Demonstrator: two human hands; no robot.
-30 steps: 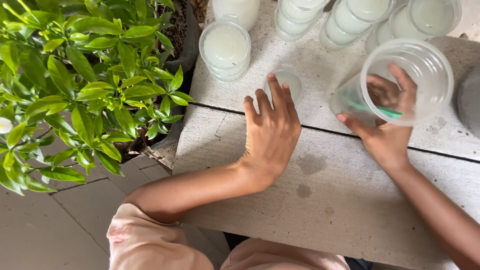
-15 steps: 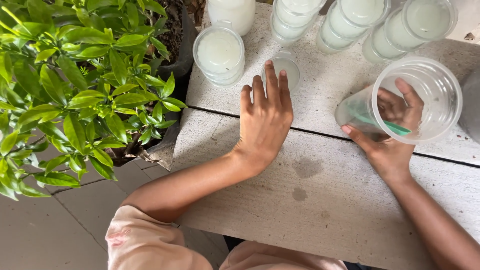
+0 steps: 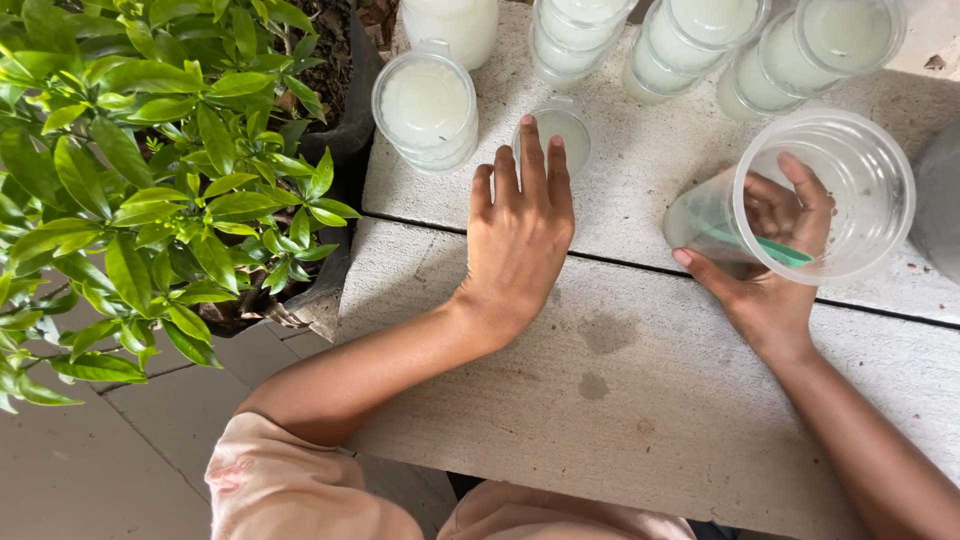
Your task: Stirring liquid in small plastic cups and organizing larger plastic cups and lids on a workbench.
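Observation:
My right hand (image 3: 775, 275) grips a clear plastic cup (image 3: 820, 195) tilted toward me, its open mouth facing the camera, with a green band showing through its wall. My left hand (image 3: 520, 235) lies flat on the grey stone table (image 3: 640, 400), fingers together. Its fingertips touch a small clear plastic lid (image 3: 560, 135) lying on the table. A lidded cup of white liquid (image 3: 425, 105) stands just left of that lid.
Several more lidded cups of white liquid (image 3: 700, 30) stand in a row along the table's far edge. A leafy green potted plant (image 3: 150, 180) crowds the table's left side. A dark gap (image 3: 640, 265) runs across the table between two slabs. Paved floor lies below.
My left hand has slid forward across the table until its fingertips reach the small lid. The right hand and its cup have stayed roughly where they were.

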